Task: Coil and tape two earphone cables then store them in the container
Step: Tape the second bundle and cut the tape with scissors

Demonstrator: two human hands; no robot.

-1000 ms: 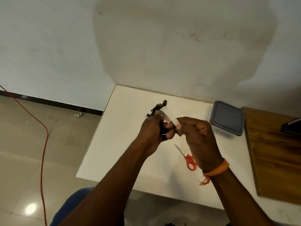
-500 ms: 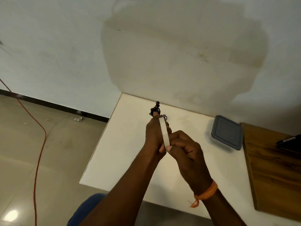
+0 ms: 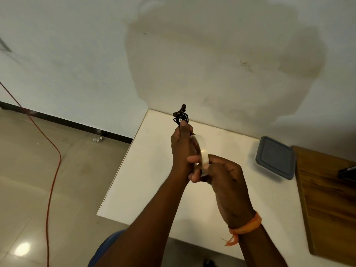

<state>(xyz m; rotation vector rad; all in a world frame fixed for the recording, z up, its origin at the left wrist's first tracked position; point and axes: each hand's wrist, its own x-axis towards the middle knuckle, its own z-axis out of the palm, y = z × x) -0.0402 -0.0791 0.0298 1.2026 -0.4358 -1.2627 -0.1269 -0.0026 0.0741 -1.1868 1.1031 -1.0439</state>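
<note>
Above the white table, the left hand grips a coiled black earphone cable poking above its thumb, while the right hand just beside it pinches a tape roll, the lidded container lying well to its right.

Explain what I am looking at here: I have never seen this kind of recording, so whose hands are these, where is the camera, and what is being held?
There is no machine: a person works with bare hands, filmed by a camera on their head looking down. The left hand grips a coiled black earphone cable, raised above a white table. The right hand, with an orange wristband, holds a roll of clear tape against it. A lidded grey container sits on the table beside a wooden board. A red cord runs across the floor.
</note>
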